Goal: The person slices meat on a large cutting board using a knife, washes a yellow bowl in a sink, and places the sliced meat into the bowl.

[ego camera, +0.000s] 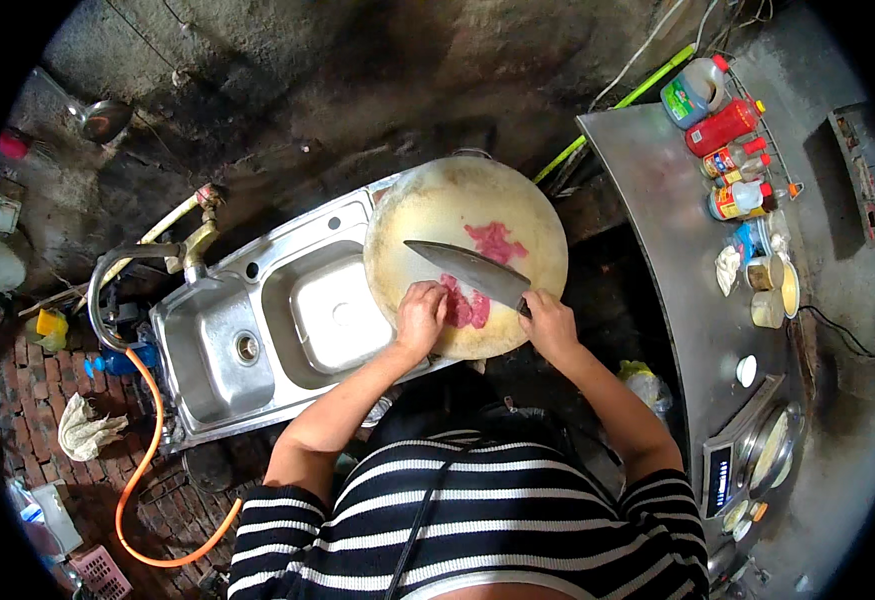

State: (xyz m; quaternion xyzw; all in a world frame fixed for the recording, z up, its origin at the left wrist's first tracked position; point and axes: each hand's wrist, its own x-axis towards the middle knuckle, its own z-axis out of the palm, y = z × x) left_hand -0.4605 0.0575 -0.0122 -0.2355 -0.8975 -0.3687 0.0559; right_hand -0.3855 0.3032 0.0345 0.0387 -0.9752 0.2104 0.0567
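A large round chopping board (407,195) lies over the right end of the sink. My right hand (550,322) is closed on the handle of a kitchen cleaver (471,271), whose broad blade points up and left across the board. Raw red meat (475,309) lies below the blade. My left hand (422,315) rests at its left edge with fingers curled against it; whether they grip the meat is not clear. Another heap of cut raw meat (495,240) lies above the blade, touching neither hand.
To the left is a stainless steel double-bowl sink (281,390) with a curved faucet (99,281) and an orange hose (120,510). On the right, a metal counter (632,150) bears sauce bottles (722,127), tubs, a small white bowl (746,370) and an induction cooker (719,480).
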